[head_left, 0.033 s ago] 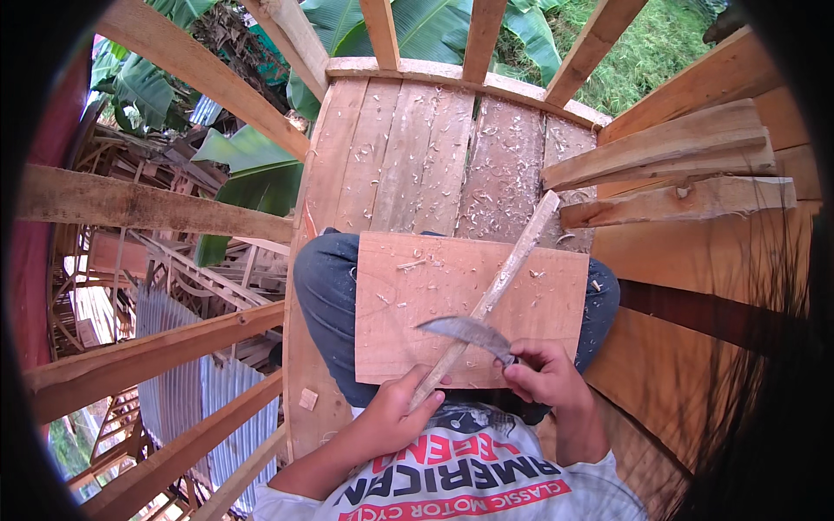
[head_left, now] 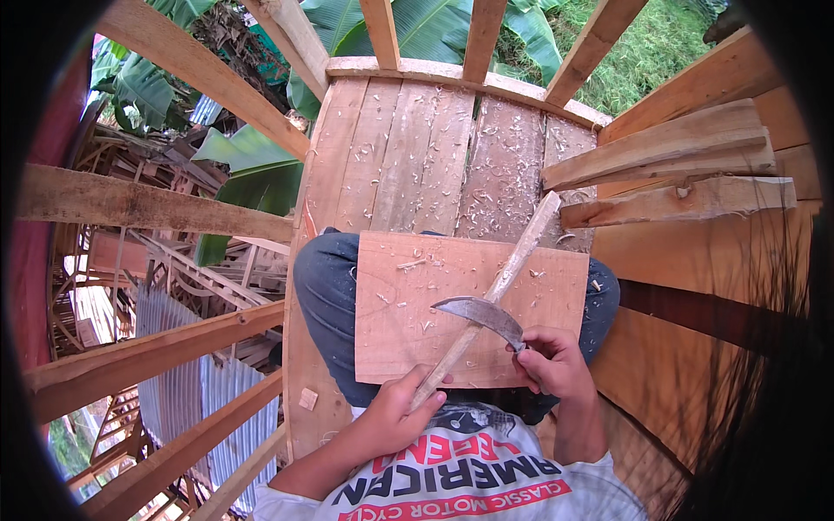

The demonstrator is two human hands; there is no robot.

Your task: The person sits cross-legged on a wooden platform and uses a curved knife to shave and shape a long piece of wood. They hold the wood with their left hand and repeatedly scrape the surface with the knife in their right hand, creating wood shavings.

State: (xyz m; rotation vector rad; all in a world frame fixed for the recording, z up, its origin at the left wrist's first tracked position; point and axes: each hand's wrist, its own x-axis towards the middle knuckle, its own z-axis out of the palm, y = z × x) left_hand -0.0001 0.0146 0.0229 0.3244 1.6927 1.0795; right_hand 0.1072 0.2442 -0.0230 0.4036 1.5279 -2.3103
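Observation:
My left hand [head_left: 401, 408] is wrapped round the near end of a long wooden stick [head_left: 524, 252], which slants away to the upper right. Its far part looks pale and freshly shaved. In my right hand [head_left: 551, 360] is the handle of a sickle-shaped knife [head_left: 483, 314]. The curved blade lies across the middle of the stick, its tip pointing left. Beneath both, a flat wooden board [head_left: 408, 313] rests over my lap, with a few curled shavings on it. My fingers hide most of the knife's handle.
Shavings are scattered over the plank floor [head_left: 417, 156] ahead. Two rough wood pieces [head_left: 678, 201] lean at the right by the plank wall. Wooden slats [head_left: 156, 204] rail the left and far sides, with corrugated metal sheets [head_left: 187, 382] and banana leaves beyond.
My right hand has moved slightly away from me and to the right, taking the knife's blade farther up the stick. My left hand and the stick have barely moved.

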